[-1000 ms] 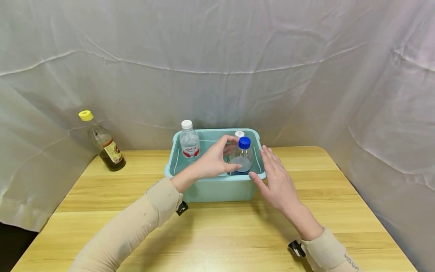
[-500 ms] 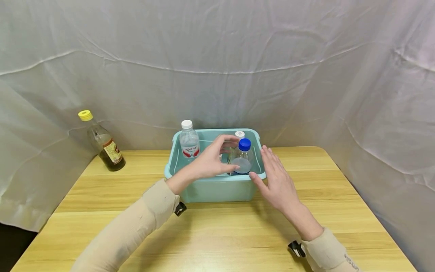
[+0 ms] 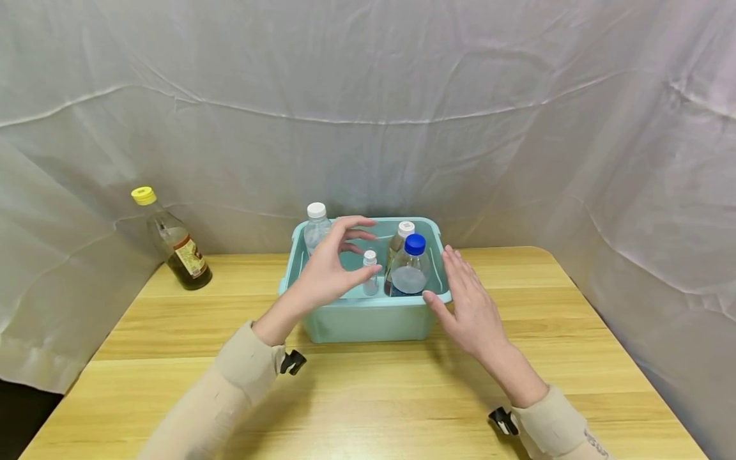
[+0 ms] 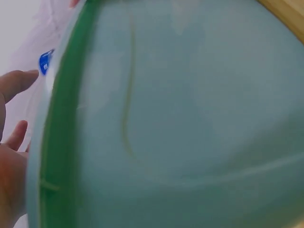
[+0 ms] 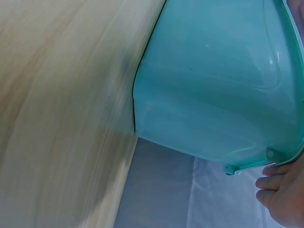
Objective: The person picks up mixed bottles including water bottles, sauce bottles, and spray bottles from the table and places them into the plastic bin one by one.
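Observation:
A pale teal plastic bin (image 3: 368, 322) holds several bottles. My left hand (image 3: 322, 268) hovers over its left half, fingers and thumb spread in a curve around nothing. The thumb tip overlaps a small white-capped bottle (image 3: 370, 284); whether it touches cannot be told. Partly hidden behind this hand stands a clear white-capped bottle (image 3: 316, 231). On the right, a blue-capped clear bottle (image 3: 409, 280) stands before another white-capped bottle (image 3: 397, 243). My right hand (image 3: 473, 313) lies straight-fingered against the bin's right front corner, its thumb at the rim. The right wrist view shows its fingers beside the bin wall (image 5: 204, 85).
A bottle of dark liquid (image 3: 192, 265) with a yellow cap stands at the wooden table's (image 3: 368, 396) back left. Grey cloth (image 3: 368, 147) hangs behind and along the sides. The bin sits near the table's back edge.
My left hand has drawn left, away from the blue-capped bottle, uncovering the small bottle and covering part of the left clear bottle. My right hand has barely moved.

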{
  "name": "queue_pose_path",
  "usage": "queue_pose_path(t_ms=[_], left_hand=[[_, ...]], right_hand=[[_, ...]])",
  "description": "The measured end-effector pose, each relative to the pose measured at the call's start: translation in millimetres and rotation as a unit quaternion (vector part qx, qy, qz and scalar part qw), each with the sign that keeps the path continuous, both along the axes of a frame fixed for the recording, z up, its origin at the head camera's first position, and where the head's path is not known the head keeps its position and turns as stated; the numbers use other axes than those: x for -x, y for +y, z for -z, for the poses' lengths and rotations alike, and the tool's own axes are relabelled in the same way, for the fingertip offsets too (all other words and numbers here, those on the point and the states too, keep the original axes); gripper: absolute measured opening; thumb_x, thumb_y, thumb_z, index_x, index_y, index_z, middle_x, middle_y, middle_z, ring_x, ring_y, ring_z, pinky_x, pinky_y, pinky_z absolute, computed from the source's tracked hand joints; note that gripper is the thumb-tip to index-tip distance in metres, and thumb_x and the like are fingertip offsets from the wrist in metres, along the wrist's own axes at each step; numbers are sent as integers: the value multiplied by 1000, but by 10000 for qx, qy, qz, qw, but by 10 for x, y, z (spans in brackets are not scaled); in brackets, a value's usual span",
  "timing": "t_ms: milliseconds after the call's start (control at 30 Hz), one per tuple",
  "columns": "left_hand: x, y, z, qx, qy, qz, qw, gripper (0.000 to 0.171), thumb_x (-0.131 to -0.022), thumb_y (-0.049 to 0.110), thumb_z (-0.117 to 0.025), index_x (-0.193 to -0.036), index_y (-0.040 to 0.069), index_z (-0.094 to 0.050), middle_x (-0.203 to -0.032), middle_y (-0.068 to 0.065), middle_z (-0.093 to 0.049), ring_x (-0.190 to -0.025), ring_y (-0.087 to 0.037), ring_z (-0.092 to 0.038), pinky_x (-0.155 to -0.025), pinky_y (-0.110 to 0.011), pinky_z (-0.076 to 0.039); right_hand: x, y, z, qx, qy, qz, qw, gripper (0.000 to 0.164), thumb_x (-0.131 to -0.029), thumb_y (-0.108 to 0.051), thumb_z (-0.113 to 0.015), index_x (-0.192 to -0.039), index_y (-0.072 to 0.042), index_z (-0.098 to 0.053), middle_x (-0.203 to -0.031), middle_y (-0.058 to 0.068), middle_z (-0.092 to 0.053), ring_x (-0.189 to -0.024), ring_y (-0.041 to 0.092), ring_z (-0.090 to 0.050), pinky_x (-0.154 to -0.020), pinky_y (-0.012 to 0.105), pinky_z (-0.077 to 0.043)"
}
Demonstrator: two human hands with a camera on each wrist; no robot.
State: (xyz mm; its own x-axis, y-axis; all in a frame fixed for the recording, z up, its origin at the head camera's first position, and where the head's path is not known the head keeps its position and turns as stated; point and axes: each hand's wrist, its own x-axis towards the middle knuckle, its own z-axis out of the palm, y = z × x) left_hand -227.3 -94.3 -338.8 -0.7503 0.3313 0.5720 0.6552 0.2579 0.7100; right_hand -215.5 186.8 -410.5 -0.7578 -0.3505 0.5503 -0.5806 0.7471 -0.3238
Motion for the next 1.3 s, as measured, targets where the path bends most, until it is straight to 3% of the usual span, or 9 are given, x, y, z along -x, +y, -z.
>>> queue_pose_path(t_ms=[233,367,467,833,1067,1300], left_hand=[[-115,-200,-12,-527,719,-563,9944,71,-82,-7,-84,-144,7,-51,-137,-7,-56,-119,-22,-63,-90,-33,-56],[-142,-329,0,-920,1203,-776,9854,68,-80,-11,-83,-141,-1,-54,-136,-13,-55,-120,-31,-61,-95,-29,-54],[-150,-441,19,-1150,1444,-1113,9765,65,-80,-13,-82,-138,-4,-56,-136,-16,-55,-120,-34,-60,-96,-30,-54],[-119,-968,141,-1709,1686,-2795,9297,54,-81,-13,-79,-132,-4,-64,-130,-14,-61,-119,-17,-60,-96,-24,-52],[-243,-1245,75,-1998,1697,-3613,8948,42,-86,-12,-73,-126,-12,-64,-123,-2,-62,-115,-18,-61,-91,-20,-50],[-55,-1820,324,-2147,1325,-4220,8708,42,-88,-3,-77,-129,3,-69,-126,8,-59,-115,-15,-59,-91,-19,-50]], right_hand=[[-7,-8,1,15,27,-10,10000,79,-106,-47,-53,-160,5,-29,-168,20,-28,-154,39,-29,-129,46,-21],[-5,-9,-1,24,37,-10,10000,79,-106,-48,-52,-161,5,-28,-168,20,-28,-154,39,-29,-128,47,-21],[-6,-9,-2,24,20,-2,10000,79,-106,-47,-53,-161,5,-29,-168,20,-29,-154,38,-29,-128,47,-21],[1,-9,11,33,7,9,10000,79,-106,-47,-53,-161,4,-29,-168,19,-28,-155,37,-28,-128,46,-21],[1,-9,9,19,19,9,10000,79,-106,-47,-53,-161,4,-28,-169,18,-27,-155,37,-29,-128,46,-21],[-8,-11,6,28,-23,46,10000,78,-106,-46,-54,-161,4,-29,-169,17,-27,-155,37,-29,-128,48,-22]])
